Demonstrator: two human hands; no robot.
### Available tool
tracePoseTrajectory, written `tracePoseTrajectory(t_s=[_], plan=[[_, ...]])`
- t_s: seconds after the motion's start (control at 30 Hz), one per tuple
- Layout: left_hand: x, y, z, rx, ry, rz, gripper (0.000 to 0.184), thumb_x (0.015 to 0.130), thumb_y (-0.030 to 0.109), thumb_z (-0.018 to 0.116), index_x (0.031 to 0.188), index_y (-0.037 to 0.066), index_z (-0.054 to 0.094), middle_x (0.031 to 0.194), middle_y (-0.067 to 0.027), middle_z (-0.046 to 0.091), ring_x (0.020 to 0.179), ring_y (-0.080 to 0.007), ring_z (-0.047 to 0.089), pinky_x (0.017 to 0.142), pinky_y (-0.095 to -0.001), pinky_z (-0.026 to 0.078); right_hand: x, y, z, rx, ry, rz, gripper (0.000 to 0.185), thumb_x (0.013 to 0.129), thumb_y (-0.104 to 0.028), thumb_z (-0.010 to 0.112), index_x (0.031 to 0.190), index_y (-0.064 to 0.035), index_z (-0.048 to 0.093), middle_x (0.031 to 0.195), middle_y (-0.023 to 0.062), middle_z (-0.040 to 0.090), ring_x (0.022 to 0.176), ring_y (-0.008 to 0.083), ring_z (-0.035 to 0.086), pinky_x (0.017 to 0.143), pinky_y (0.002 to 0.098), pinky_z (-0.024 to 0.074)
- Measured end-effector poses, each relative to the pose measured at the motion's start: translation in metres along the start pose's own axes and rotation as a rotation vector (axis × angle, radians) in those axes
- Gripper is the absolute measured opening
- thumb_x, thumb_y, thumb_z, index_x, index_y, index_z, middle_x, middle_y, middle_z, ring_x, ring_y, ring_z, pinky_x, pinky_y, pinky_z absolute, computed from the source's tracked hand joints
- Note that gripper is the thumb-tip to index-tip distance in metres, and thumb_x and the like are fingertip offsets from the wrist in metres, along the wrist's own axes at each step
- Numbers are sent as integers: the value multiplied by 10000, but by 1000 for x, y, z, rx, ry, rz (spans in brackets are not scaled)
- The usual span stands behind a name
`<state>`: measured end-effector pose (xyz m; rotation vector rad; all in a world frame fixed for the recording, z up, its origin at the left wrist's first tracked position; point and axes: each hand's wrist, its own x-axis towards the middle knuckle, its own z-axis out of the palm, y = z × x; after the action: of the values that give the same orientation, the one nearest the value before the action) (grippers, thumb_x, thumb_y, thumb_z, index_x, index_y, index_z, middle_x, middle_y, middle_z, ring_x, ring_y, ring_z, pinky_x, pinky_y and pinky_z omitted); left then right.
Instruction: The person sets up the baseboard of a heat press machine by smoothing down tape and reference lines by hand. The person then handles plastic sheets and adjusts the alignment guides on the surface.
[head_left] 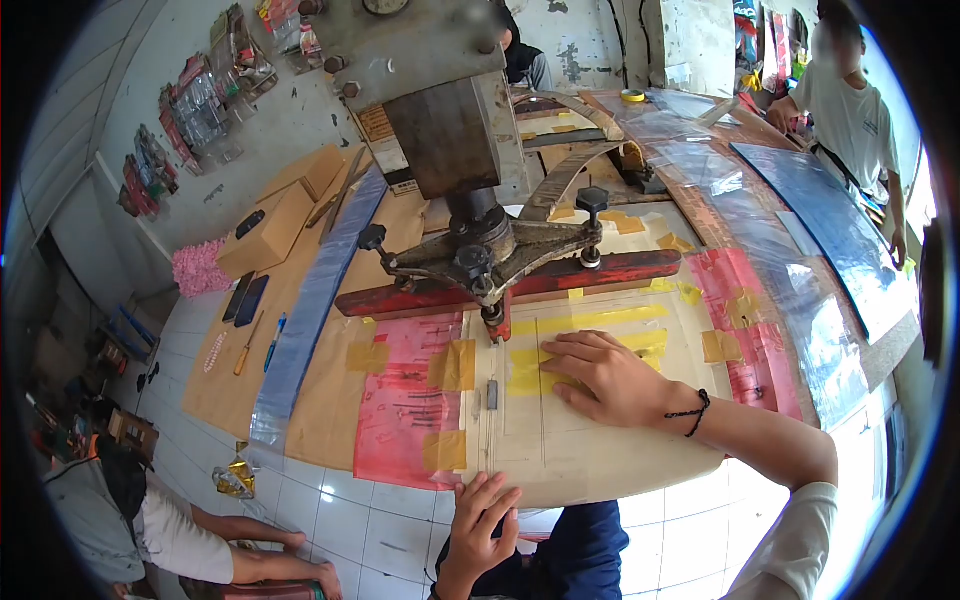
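My right hand lies flat with its fingers spread on a cream board, over yellow tape strips. My left hand touches the board's front edge with its fingers apart, holding nothing. Above the board stands a press head with a red bar across it. A small grey piece sits on the board to the left of my right hand. Pink sheets are fixed with brown tape at the board's left side.
Two phones, a screwdriver and a blue pen lie at the left by a cardboard box. A person stands at the back right beside a blue panel. Another person's legs show at the lower left.
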<state>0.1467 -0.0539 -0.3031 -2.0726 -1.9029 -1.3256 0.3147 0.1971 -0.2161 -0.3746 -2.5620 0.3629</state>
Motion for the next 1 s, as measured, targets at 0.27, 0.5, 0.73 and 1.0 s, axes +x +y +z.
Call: tracePoseTrajectory(t_s=[0.27, 0.5, 0.73, 1.0], plan=[[0, 0, 2, 4, 20, 0, 389, 830, 66, 681, 1214, 125, 700, 1380, -90, 579, 1363, -288, 466, 1210, -454, 225, -1, 0, 1, -5, 9, 5, 302, 920, -204, 620, 1139, -2, 667, 1328, 169, 600, 1254, 338, 539, 1097, 443, 408], [-2, -1, 2, 14, 14, 3, 384, 832, 74, 684, 1212, 127, 702, 1388, -87, 575, 1365, -284, 465, 1211, -454, 223, 0, 0, 0, 4, 8, 7, 293, 920, -201, 621, 1128, -1, 667, 1329, 170, 600, 1250, 340, 542, 1093, 446, 411], [-1, 0, 2, 11, 14, -4, 388, 833, 76, 684, 1216, 132, 698, 1388, -91, 575, 1368, -290, 461, 1206, -457, 227, 0, 0, 0, -2, 1, -1, 296, 923, -206, 621, 1130, 0, 663, 1333, 173, 596, 1255, 342, 539, 1096, 448, 409], [-2, -2, 2, 39, 7, 13, 395, 830, 82, 689, 1222, 134, 695, 1385, -90, 578, 1365, -285, 462, 1203, -456, 228, 1, 0, -1, -5, -3, -2, 310, 927, -210, 616, 1150, 1, 658, 1338, 171, 593, 1259, 340, 537, 1099, 445, 408]])
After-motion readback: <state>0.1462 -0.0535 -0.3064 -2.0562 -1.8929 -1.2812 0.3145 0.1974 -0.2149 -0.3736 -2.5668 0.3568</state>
